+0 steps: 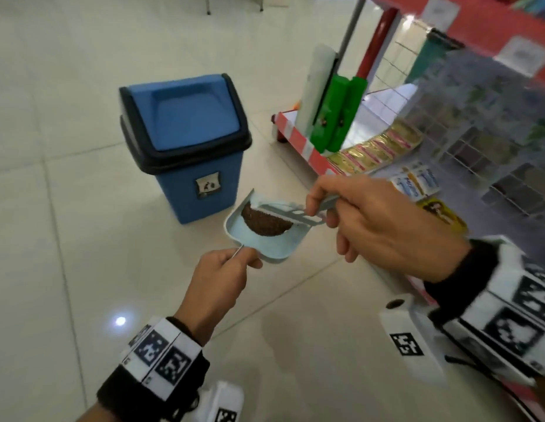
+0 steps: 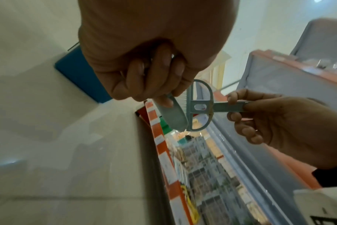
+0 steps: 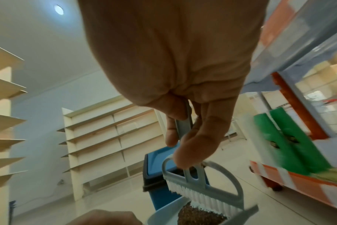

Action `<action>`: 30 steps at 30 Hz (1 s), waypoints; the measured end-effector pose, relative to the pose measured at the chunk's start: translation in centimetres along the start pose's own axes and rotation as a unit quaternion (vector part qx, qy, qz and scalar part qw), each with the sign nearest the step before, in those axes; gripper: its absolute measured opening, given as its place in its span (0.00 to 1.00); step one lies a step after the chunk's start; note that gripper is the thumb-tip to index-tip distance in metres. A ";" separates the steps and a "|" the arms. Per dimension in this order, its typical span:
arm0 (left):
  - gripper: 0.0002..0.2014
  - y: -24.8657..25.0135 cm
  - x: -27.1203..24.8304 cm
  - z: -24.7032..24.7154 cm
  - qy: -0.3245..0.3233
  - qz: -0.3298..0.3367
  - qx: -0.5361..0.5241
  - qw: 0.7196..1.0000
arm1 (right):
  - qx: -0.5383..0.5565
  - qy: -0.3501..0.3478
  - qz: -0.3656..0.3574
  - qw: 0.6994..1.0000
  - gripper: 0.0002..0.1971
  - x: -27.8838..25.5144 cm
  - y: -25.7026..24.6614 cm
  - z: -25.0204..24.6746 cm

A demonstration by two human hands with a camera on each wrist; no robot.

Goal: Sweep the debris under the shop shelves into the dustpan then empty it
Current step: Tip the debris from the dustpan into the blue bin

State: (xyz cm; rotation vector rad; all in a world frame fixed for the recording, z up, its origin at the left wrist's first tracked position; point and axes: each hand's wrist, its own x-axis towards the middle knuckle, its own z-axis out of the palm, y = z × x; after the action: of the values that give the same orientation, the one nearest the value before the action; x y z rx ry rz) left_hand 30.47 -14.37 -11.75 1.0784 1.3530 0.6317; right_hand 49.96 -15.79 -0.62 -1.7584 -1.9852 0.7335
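A small pale blue dustpan (image 1: 266, 242) hangs above the floor with a heap of brown debris (image 1: 265, 223) in it. My left hand (image 1: 222, 269) grips its handle (image 2: 172, 115) from the near side. My right hand (image 1: 371, 220) pinches the handle of a little grey brush (image 1: 298, 215), whose white bristles (image 3: 200, 199) rest across the dustpan against the debris (image 3: 199, 216). A blue swing-lid bin (image 1: 186, 141) stands on the floor just left of the dustpan and beyond it.
A shop shelf with a red-and-white striped base edge (image 1: 298, 141) runs along the right, holding green packs (image 1: 335, 117) and gold sachets (image 1: 377, 147). Pale floor tiles (image 1: 67, 223) spread to the left. Tall beige shelving (image 3: 106, 137) lines the far wall.
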 end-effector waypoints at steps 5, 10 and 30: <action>0.15 3.6 1.1 -4.1 0.027 0.022 -0.018 0.999 | 0.095 0.003 -0.053 0.994 0.22 5.0 -1.4 -0.8; 0.14 8.1 2.2 -7.6 0.055 0.001 -0.053 0.997 | 0.169 -0.022 -0.060 0.984 0.23 10.3 -3.5 -1.7; 0.14 18.0 6.7 -11.7 -0.035 -0.230 -0.151 0.961 | -0.155 -0.144 -0.163 0.964 0.05 17.3 -7.7 -0.5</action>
State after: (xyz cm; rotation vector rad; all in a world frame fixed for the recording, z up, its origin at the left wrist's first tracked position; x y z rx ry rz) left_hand 24.24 1.88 2.49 0.5093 1.3338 0.4281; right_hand 41.80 0.82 3.55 -1.4833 -2.6291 0.6200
